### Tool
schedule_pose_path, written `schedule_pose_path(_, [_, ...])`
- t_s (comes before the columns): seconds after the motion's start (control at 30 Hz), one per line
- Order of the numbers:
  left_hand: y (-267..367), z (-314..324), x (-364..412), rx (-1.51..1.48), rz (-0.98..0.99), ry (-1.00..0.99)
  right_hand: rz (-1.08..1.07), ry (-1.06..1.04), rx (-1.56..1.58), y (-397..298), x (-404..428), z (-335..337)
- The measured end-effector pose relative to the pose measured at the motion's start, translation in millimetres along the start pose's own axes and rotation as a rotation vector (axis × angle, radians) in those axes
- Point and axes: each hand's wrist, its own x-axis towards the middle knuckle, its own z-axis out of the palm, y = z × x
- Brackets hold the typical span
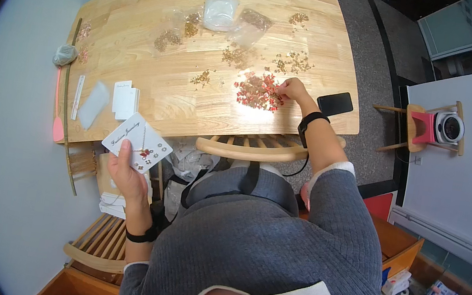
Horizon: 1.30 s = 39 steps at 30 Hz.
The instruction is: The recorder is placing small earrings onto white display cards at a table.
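Note:
My left hand [124, 172] holds a white jewelry card [131, 133] by its lower edge, the thumb on its face. The card bears printed writing, a fine chain with a red pendant [144, 153] and several small earring-like pieces. My right hand [288, 89] reaches to the right edge of a pile of small red and gold pieces [255, 91] on the wooden table [157, 95]. Its fingertips are together at the pile; whether a piece is between them cannot be seen. Small heaps of gold-coloured pieces [202, 78] lie beyond and left of the pile.
A black phone [335, 103] lies right of my right forearm. Stacked white cards [125, 102] and a clear plastic bag [94, 105] lie at the table's left. More plastic bags [220, 14] are farther back. A wooden chair back [253, 151] stands against the near edge.

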Motion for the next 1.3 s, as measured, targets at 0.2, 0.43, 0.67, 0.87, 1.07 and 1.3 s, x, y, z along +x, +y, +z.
schedule_pose_path(0.2, [-1.0,9.9,-2.5,-0.024,-0.023,-0.003,-0.059,-0.078,0.031,-75.3,-47.9,-14.0])
schedule_pose_path(0.43, [-9.7,32.3,-9.6,0.032,-0.151,-0.079,-0.140,-0.332,0.529,-178.5,-149.3,0.0])
schedule_pose_path(0.67, [-6.2,53.0,-4.6,0.084,-0.227,-0.169,-0.672,-0.245,0.353,-241.3,-231.8,44.4])
schedule_pose_path(0.87, [-1.3,54.1,-9.7,0.086,-0.074,-0.212,-0.996,-0.014,0.088,-265.5,-256.6,82.4])
schedule_pose_path(1.07, [-1.7,40.2,-16.2,0.083,0.042,-0.162,-1.034,-0.092,0.196,-278.9,-262.8,106.0])
schedule_pose_path(1.3, [8.7,23.7,-18.4,0.103,0.088,-0.088,-0.786,-0.146,0.419,-286.4,-271.4,131.9])
